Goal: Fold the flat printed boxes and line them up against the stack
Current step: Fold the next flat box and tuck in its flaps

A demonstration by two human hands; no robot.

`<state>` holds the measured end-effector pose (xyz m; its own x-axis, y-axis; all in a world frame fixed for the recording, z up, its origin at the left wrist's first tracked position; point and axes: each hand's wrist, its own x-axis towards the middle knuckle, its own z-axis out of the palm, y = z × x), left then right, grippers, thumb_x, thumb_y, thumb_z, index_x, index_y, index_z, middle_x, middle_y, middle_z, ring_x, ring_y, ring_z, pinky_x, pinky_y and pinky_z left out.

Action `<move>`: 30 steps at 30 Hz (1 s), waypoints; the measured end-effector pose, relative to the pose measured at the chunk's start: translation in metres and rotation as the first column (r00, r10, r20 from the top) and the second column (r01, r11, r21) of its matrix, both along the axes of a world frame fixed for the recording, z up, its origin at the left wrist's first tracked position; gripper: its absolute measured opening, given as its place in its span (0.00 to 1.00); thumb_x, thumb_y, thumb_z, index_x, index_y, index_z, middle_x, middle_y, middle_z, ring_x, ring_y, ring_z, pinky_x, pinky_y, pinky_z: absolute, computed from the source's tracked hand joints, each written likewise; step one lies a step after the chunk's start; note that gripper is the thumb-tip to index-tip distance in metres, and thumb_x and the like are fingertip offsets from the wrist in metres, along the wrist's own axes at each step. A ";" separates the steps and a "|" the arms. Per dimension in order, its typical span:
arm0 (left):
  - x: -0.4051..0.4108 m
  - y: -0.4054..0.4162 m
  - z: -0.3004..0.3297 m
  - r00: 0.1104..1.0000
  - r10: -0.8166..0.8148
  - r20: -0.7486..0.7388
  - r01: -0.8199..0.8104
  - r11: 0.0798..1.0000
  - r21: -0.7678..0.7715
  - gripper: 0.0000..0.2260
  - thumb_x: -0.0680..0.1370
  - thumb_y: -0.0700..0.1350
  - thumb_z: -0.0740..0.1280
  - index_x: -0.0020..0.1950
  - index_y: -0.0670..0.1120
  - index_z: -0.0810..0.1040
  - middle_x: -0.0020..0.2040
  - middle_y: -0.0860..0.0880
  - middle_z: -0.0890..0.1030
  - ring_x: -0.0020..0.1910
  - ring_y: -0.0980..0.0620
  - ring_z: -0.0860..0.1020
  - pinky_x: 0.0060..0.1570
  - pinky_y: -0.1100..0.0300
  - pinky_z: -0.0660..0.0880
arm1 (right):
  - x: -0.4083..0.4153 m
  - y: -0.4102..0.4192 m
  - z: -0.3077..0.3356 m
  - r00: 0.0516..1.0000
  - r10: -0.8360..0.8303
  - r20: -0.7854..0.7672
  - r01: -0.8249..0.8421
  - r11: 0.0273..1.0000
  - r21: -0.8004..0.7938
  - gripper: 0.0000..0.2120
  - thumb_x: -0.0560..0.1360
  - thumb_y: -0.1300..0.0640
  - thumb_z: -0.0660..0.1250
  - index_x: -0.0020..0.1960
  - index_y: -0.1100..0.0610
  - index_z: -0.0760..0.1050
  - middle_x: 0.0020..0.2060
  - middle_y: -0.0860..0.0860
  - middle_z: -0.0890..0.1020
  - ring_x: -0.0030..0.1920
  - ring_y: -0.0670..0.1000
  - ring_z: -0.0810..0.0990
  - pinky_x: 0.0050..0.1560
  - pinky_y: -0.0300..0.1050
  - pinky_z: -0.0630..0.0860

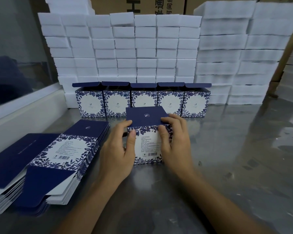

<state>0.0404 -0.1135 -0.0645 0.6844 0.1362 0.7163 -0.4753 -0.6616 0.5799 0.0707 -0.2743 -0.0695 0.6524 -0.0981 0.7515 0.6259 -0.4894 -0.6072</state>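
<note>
A grey metal counter (227, 149) carries a wall of white foam blocks (142, 53) along its back edge, with five folded blue-and-white floral cardboard boxes (143, 102) lined against it, lids up. A sixth box (146, 130) stands mid-counter, left hand (120, 149) and right hand (174, 137) curled round it, pressing its navy flap shut. Many flat printed blanks (46, 159) remain near the left edge.

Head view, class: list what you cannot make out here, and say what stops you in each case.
- Small print on the held box: too small, partly covered by the left hand and right hand.
- Insides of the five open boxes: dark, hidden by their front walls.
- Flat boxes: count unclear; the pile is cut off by the left edge.
- Carton lettering: cut off by the top edge and hidden behind the foam stack.
</note>
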 end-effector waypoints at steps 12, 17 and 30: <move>-0.002 -0.001 -0.008 0.994 -0.014 -0.106 0.011 1.000 -0.029 0.21 0.79 0.53 0.65 0.69 0.60 0.63 0.57 0.61 0.74 0.49 0.54 0.79 0.48 0.54 0.75 | 0.009 -0.009 -0.006 0.992 0.095 -0.087 -0.073 0.971 0.229 0.09 0.84 0.50 0.56 0.60 0.44 0.73 0.53 0.40 0.80 0.54 0.43 0.79 0.54 0.40 0.76; 0.006 0.005 -0.017 0.986 -0.028 -0.161 0.011 0.994 -0.109 0.14 0.80 0.53 0.63 0.58 0.60 0.58 0.54 0.60 0.77 0.49 0.60 0.80 0.50 0.51 0.77 | 0.017 -0.019 -0.010 0.918 0.272 -0.290 -0.136 0.900 0.414 0.21 0.79 0.57 0.68 0.68 0.41 0.68 0.55 0.46 0.79 0.46 0.54 0.82 0.45 0.52 0.83; 0.003 0.004 -0.011 0.869 -0.424 -0.256 0.324 0.877 -0.353 0.33 0.71 0.64 0.68 0.74 0.64 0.59 0.69 0.65 0.72 0.68 0.65 0.70 0.62 0.70 0.69 | 0.020 -0.020 -0.018 0.850 0.356 -0.389 -0.181 0.890 0.419 0.17 0.67 0.50 0.79 0.50 0.53 0.78 0.46 0.48 0.86 0.46 0.50 0.84 0.46 0.48 0.83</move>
<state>0.0434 -0.1095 -0.0752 0.9068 -0.0105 0.4213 -0.4104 -0.2491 0.8772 0.0903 -0.2947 -0.0879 0.9442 -0.0697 0.3220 0.3199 -0.0395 -0.9466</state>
